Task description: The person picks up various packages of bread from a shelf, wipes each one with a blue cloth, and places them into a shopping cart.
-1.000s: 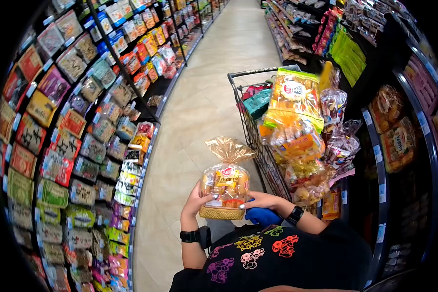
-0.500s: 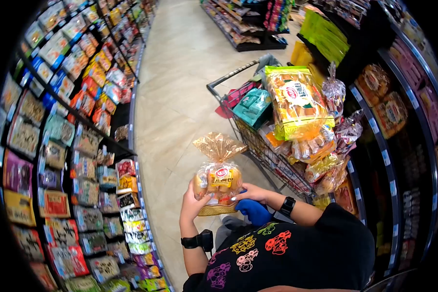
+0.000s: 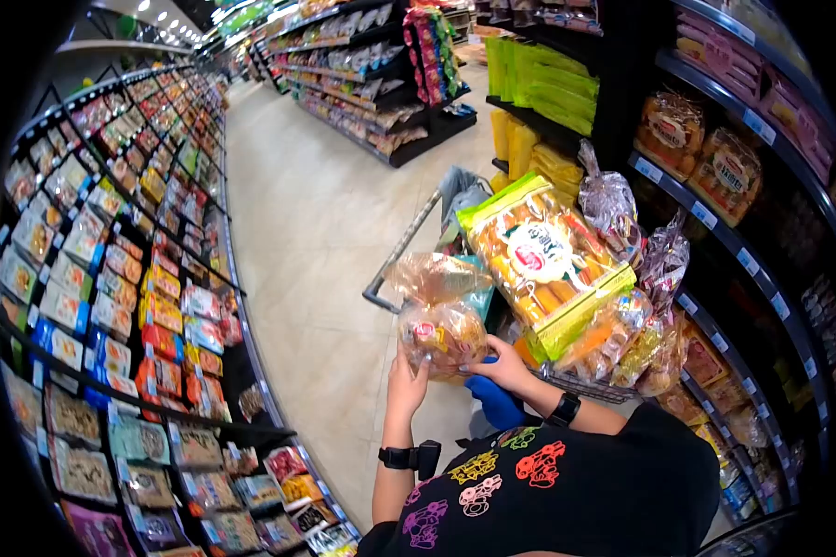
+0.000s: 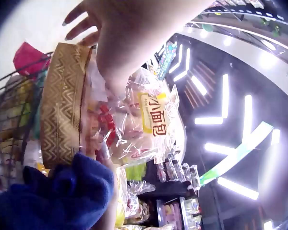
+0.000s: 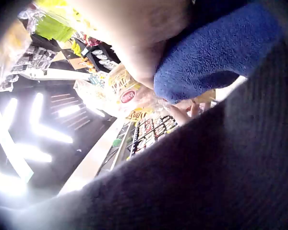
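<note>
Both hands hold a clear bag of bread rolls (image 3: pixel 444 336) with a gold gathered top, in front of the body. The left hand (image 3: pixel 406 382) grips its left side, thumb on the near face. On the other side the right hand (image 3: pixel 508 366) holds it near the lower edge. A blue cloth (image 3: pixel 495 403) hangs just under the right hand. In the left wrist view, the bag's woven-pattern base (image 4: pixel 63 108) shows, with the blue cloth (image 4: pixel 62 191) beside it. The right wrist view shows the cloth (image 5: pixel 206 55) overlapping part of the bag (image 5: pixel 127 93).
A shopping cart, its handle (image 3: pixel 401 246) showing, stands ahead to the right. It is piled with packaged bread, a large green-edged bread bag (image 3: pixel 543 260) on top. Snack shelves (image 3: pixel 158 306) line the left, and bread shelves (image 3: pixel 715 213) the right. Bare floor (image 3: pixel 297 232) runs between.
The head view has swung up and to the right, showing more aisle. The bag of rolls has come up closer to the cart's load and tilted, its base now hidden from the head.
</note>
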The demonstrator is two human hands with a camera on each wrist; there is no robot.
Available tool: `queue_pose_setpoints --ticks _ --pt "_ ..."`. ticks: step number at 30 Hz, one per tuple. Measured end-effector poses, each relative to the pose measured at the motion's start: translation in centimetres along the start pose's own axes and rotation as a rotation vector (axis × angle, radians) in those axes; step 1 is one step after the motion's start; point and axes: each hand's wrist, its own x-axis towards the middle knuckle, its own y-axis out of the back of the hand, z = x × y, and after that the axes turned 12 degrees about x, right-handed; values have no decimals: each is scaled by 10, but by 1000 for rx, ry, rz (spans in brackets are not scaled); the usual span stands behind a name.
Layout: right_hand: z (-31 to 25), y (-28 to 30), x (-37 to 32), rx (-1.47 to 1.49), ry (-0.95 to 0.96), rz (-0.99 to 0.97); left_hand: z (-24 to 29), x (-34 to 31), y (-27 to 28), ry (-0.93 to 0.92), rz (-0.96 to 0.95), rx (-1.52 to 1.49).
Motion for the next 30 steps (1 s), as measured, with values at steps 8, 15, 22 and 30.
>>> queue_pose_setpoints --ticks 8,15,22,30 --pt "0 2 74 260 204 283 -21 111 -58 -129 -98 25" --pt "14 2 87 355 -3 244 -52 157 -106 70 -419 -444" --pt "26 -7 106 403 -88 64 -96 191 -104 143 -412 -560" --pt "45 -9 126 241 -114 -20 -119 198 -92 241 -349 -551"
